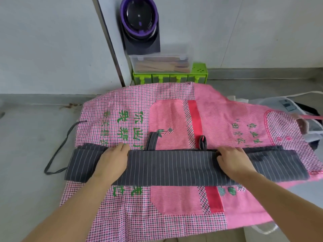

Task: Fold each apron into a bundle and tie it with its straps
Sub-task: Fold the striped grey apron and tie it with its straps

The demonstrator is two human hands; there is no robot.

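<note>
A dark grey pinstriped apron (173,167) lies folded into a long narrow band across a pink checked apron (132,105) that is spread flat on the grey counter. My left hand (113,159) rests flat on the band's left part, fingers straight and reaching its far edge. My right hand (232,159) lies on the right part with its fingers curled over the band's far edge. A dark strap (59,149) trails off the band's left end in a loop on the counter. Two short strap pieces (153,140) stick out past the far edge.
A green drawer organiser (169,78) with a clear box of sticks (160,64) on top stands against the back wall, under a purple and black appliance (139,23). More cloth, white and dark, is heaped at the right (286,105). Grey counter (31,137) extends to the left.
</note>
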